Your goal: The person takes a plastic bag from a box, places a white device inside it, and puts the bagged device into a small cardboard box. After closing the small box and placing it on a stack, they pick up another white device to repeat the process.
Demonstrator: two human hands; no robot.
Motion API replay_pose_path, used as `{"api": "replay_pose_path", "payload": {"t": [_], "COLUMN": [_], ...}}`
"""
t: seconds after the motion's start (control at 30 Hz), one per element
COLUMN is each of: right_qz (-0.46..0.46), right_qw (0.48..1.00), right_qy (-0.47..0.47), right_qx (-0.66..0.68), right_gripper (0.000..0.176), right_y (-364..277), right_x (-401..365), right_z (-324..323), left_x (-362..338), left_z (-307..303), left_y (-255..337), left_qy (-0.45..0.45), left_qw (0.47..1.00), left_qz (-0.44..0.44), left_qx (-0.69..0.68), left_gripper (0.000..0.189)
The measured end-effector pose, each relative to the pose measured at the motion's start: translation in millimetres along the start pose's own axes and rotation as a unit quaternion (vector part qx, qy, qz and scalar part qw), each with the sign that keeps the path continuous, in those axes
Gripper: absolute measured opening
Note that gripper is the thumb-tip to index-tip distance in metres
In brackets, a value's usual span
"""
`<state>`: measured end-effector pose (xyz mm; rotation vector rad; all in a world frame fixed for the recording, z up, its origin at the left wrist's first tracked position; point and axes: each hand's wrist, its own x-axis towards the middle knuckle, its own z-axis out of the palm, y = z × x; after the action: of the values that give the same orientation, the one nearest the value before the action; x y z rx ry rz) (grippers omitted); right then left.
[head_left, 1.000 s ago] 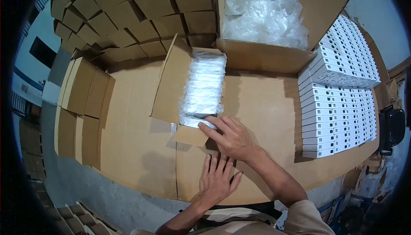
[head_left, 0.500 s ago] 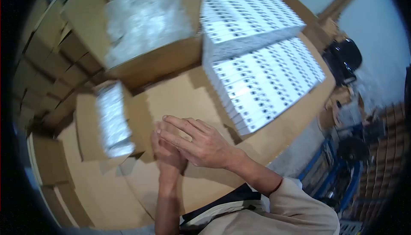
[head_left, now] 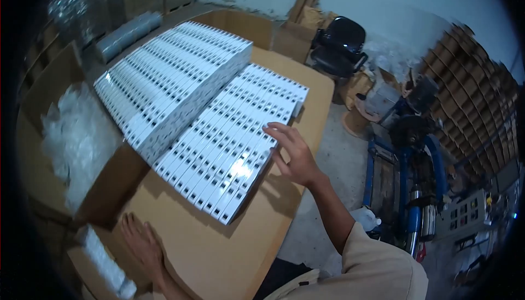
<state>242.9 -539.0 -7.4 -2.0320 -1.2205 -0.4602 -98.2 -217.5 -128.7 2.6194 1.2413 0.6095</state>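
Long white pieces with small dark squares lie side by side in a lower block (head_left: 219, 141) on the table. A taller block (head_left: 175, 76) of the same pieces stands against it. At the lower block's right edge is my right hand (head_left: 295, 155), its fingertips right at the outermost piece and its thumb apart from the fingers. My left hand (head_left: 143, 242) is stretched out with its fingers extended, low over the table's left side. Beside it sits a small cardboard box (head_left: 82, 256) with a row of clear-wrapped packets (head_left: 106, 267) in it.
A large open carton (head_left: 112, 182) full of clear plastic bags (head_left: 79, 141) stands at the left. Past the table's right edge (head_left: 290, 229) are a black chair (head_left: 339, 45), a blue-framed machine (head_left: 377, 174) and stacked brown cardboard (head_left: 470, 92). A plastic-wrapped roll (head_left: 128, 35) lies behind.
My view has swung to the right. My hands, close together before, have parted: the right has moved to the edge of the white pieces, the left is beside the small box.
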Motion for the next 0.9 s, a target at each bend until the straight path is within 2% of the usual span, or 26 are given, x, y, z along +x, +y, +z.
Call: {"api": "replay_pose_path", "payload": {"t": [0.1, 0.33, 0.4, 0.43, 0.53, 0.73, 0.9], "right_qz": [0.058, 0.152, 0.161, 0.173, 0.196, 0.19, 0.213], "right_qw": [0.995, 0.98, 0.976, 0.974, 0.972, 0.973, 0.964], "right_qy": [0.05, 0.074, 0.088, 0.083, 0.078, 0.121, 0.152], "right_qx": [-0.058, -0.103, -0.121, -0.118, -0.101, -0.046, 0.056], "right_gripper": [0.055, 0.063, 0.064, 0.064, 0.064, 0.059, 0.059], "right_y": [65.1, 181.1, 206.6, 212.1, 223.1, 250.5, 271.4], "right_x": [-2.3, -1.8, 0.7, 1.6, 0.9, -2.3, 3.0], "right_z": [-12.8, -2.6, 4.0, 3.5, 4.3, 4.0, 6.9], "left_x": [6.7, 8.6, 9.3, 11.1, 12.8, 11.5, 8.0], "left_z": [3.7, -1.1, -23.8, -30.6, -31.4, -42.4, -17.9], "left_y": [-1.4, 15.1, 38.7, 47.1, 48.5, 65.3, 39.4], "left_qy": [0.001, -0.007, 0.04, 0.063, 0.063, 0.057, 0.023], "left_qw": [1.0, 0.999, 0.991, 0.983, 0.977, 0.977, 0.993], "left_qz": [0.006, 0.008, 0.073, 0.106, 0.122, 0.105, 0.045], "left_qx": [0.027, 0.051, 0.108, 0.137, 0.166, 0.174, 0.11], "left_gripper": [0.054, 0.052, 0.053, 0.055, 0.053, 0.053, 0.051]}}
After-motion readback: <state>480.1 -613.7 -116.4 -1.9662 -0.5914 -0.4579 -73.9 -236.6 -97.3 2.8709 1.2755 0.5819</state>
